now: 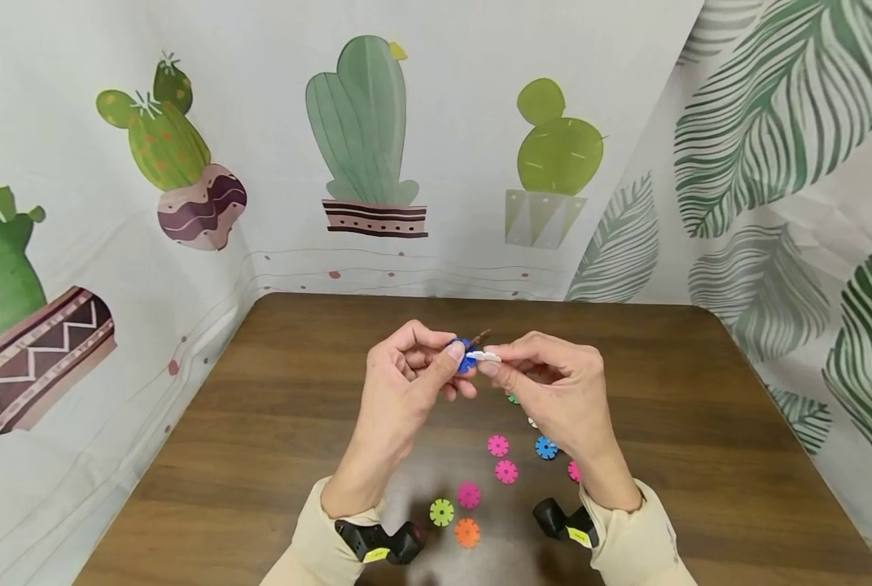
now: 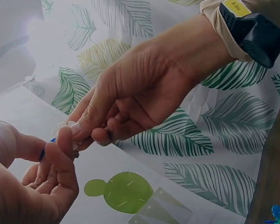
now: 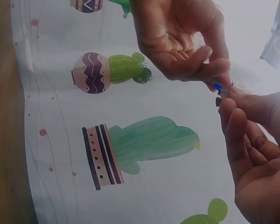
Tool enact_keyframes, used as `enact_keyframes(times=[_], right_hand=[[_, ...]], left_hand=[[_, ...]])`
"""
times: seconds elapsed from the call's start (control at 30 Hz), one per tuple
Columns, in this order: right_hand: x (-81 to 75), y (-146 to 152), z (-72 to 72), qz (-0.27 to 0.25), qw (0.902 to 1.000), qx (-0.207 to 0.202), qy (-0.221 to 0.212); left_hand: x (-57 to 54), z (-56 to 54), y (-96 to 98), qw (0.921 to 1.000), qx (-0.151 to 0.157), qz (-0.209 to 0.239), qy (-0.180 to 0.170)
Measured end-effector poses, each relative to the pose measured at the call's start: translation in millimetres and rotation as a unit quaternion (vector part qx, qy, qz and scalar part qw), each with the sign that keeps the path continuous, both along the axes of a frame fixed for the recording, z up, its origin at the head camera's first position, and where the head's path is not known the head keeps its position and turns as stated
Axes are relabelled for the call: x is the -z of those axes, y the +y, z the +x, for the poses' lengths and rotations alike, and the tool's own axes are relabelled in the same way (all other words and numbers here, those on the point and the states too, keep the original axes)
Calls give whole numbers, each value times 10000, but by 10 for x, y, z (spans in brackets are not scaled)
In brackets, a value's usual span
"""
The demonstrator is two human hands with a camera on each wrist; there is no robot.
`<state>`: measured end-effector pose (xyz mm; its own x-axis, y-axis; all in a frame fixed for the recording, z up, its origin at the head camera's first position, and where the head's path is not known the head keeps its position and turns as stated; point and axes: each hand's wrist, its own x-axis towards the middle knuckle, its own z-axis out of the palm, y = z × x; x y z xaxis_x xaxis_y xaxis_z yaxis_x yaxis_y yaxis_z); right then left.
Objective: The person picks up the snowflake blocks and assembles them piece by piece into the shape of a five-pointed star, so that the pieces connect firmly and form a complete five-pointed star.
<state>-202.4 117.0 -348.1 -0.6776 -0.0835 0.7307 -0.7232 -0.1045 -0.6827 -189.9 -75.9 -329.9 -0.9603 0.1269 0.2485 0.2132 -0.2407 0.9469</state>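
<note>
Partly behind left thumb [image 1: 444,364], blue disc [image 1: 467,365].

A brown bench [image 1: 260,423] is standing beside white cloth [image 1: 465,106], which is showing cacti [image 1: 365,130] and leaves [image 1: 787,114]; light [image 2: 39,39] is glowing brightly.

Dim wrist views, corner glare

A draped booth — cactus-print sheets [image 1: 465,122] hang around a wood-grain table [image 1: 260,456].
</note>
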Motion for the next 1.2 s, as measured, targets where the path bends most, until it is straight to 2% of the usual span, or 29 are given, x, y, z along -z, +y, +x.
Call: enact_keyframes(times=[0.17, 0.3, 0.43, 0.53, 0.63, 0.7, 0.8, 0.93, 1.0, 1.07, 1.13, 1.2], right_hand=[[-5, 68, 11, 277, 9995, 43, -139], [-20, 135, 33, 521, 9979, 250, -309], [-20, 255, 64, 832, 9924, 658, -616], [37, 404, 94, 1165, 9841, 925, -969], [204, 588, 129, 1640, 9717, 1178, -1230], [391, 715, 197, 1953, 9604, 1423, -1386], [769, 870, 395, 2254, 9368, 1898, -1888], [1264, 944, 685, 2101, 9164, 1923, -2812], [1419, 939, 759, 1993, 9141, 1816, -3030], [1492, 920, 786, 1896, 9157, 1738, -3087], [1500, 898, 789, 1848, 9175, 1744, -3058], [1473, 870, 784, 1828, 9208, 1761, -2961]], left_hand=[[35, 8, -14, 9997, 189, -148, 12], [52, 8, -20, 9991, 285, -295, -71], [40, 7, -39, 9989, 211, -386, -165], [28, -10, -76, 9991, 98, -390, -110], [4, -29, -134, 9994, -28, -340, 13], [-11, -38, -180, 9995, -106, -299, 64], [-40, -52, -239, 9994, -140, -297, 89], [-57, -98, -266, 9989, -35, -464, 20], [-54, -123, -254, 9985, 24, -544, -13], [-33, -139, -227, 9982, 84, -594, -39], [30, -152, -189, 9970, 153, -760, -64], [154, -168, -143, 9934, 322, -1084, -165]])
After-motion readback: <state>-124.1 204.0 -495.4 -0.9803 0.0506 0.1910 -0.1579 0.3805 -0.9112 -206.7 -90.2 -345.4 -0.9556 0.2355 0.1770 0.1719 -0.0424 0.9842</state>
